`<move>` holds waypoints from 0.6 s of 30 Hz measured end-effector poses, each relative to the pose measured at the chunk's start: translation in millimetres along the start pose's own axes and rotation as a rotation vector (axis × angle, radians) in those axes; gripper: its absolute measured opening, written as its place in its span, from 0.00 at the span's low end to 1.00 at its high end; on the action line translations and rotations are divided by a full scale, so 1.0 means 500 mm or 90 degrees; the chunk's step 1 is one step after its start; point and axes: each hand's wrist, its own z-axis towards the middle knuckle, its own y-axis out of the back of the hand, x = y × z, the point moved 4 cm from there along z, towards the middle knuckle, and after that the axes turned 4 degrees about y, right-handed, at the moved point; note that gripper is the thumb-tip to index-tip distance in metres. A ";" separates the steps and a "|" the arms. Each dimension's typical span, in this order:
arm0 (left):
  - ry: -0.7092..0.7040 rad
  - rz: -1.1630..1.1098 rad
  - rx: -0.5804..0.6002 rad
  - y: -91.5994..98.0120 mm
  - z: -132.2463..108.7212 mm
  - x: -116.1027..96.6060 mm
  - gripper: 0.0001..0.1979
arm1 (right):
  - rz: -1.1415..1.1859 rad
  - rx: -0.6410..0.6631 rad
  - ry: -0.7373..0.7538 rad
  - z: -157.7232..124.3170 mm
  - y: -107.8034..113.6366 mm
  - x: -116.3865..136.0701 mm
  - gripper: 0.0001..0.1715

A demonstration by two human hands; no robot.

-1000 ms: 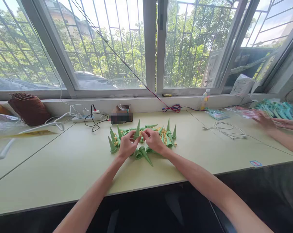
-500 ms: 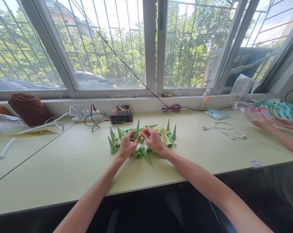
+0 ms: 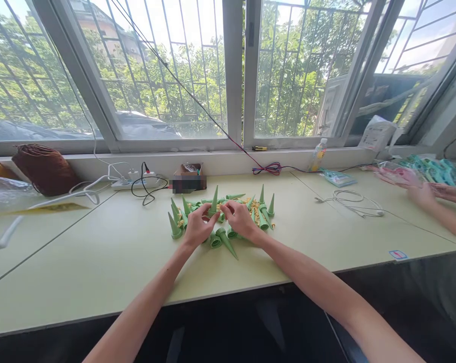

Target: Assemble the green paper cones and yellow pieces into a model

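My left hand [image 3: 198, 227] is closed on a green plastic cone-shaped spike [image 3: 214, 198], whose tip points up. Close beside it, my right hand [image 3: 240, 220] has thumb and forefinger pinched together by the cone's lower part; what sits in that pinch is too small to make out. Around both hands lie several more green spikes [image 3: 228, 244], some upright, others on their sides with hollow threaded ends showing. Small yellow pieces [image 3: 254, 205] are heaped among them, partly hidden by my hands.
Behind the spikes stands a small open box [image 3: 189, 177], with a power strip [image 3: 137, 182] and cables to its left. A coiled white cable [image 3: 358, 202] and a bottle [image 3: 318, 155] are on the right. Another person's hands [image 3: 422, 195] handle pink and teal bagged items [image 3: 394, 176].
My hands have barely moved; the spike stays in my left hand. At the right, the other person's hands have shifted, and the pink item lies slightly differently.
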 end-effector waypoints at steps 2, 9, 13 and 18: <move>0.002 0.004 -0.007 0.000 0.000 0.000 0.14 | -0.004 0.003 -0.002 -0.001 0.001 0.002 0.19; 0.002 0.000 -0.011 0.001 0.001 -0.004 0.14 | 0.021 -0.006 0.010 -0.004 0.005 0.015 0.08; 0.005 0.003 -0.009 0.002 -0.001 -0.006 0.14 | 0.022 -0.005 0.008 -0.002 0.003 0.011 0.06; 0.003 0.005 -0.006 0.003 -0.002 -0.009 0.14 | 0.034 0.005 0.001 -0.003 0.000 0.006 0.08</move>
